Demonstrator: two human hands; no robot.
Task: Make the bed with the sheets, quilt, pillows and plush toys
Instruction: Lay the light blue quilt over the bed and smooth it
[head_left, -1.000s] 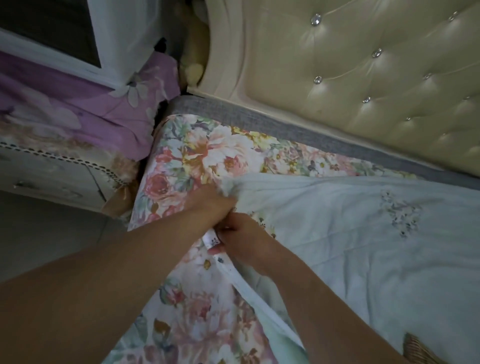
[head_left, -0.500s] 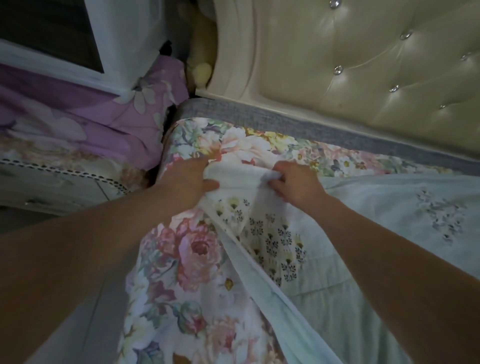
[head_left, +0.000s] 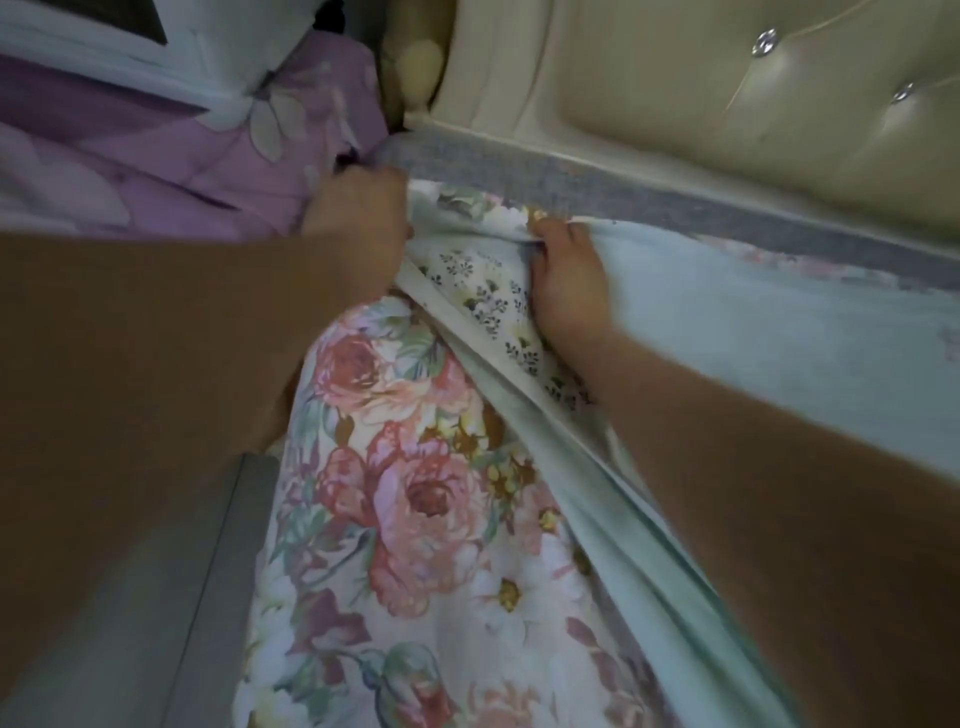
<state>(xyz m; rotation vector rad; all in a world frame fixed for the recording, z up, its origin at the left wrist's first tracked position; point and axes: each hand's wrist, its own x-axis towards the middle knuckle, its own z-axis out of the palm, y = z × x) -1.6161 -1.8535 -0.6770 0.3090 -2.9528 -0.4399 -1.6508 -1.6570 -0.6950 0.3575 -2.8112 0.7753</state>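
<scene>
Pale blue quilt, at the bed's head corner over floral sheet: left hand and right hand, near each other, both clamped on its top edge; risk: an uneven pull could skew the quilt and ruck the sheet beneath.

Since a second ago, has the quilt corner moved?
Yes: the quilt corner, gripped by left hand and right hand, went up the floral sheet toward the headboard, nearly to the grey strip.
</scene>
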